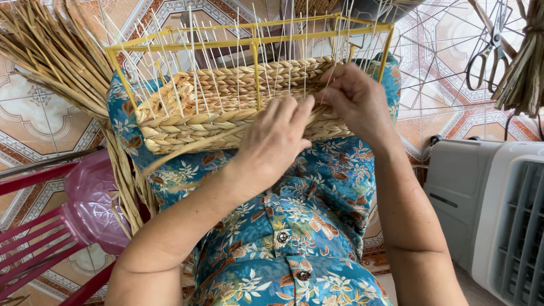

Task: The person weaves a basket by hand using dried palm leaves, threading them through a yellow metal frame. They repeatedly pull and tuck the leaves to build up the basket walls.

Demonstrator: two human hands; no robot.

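A half-woven straw basket [209, 107] rests on my lap, built on a yellow wire frame [255, 42] with thin white upright ribs. Its lower part is braided from pale dried reed. My left hand [275, 139] presses against the near wall of the basket, fingers on the braid, with a loose reed strand [170, 156] trailing from under it to the left. My right hand [354, 96] pinches the braid among the ribs at the basket's right side.
A bundle of dried reeds [51, 51] lies at the upper left on the tiled floor. A pink plastic stool [90, 198] and red bars stand at the left. Scissors [490, 48] hang at the upper right beside another reed bundle [524, 68]. A grey-white fan unit [493, 204] stands on the right.
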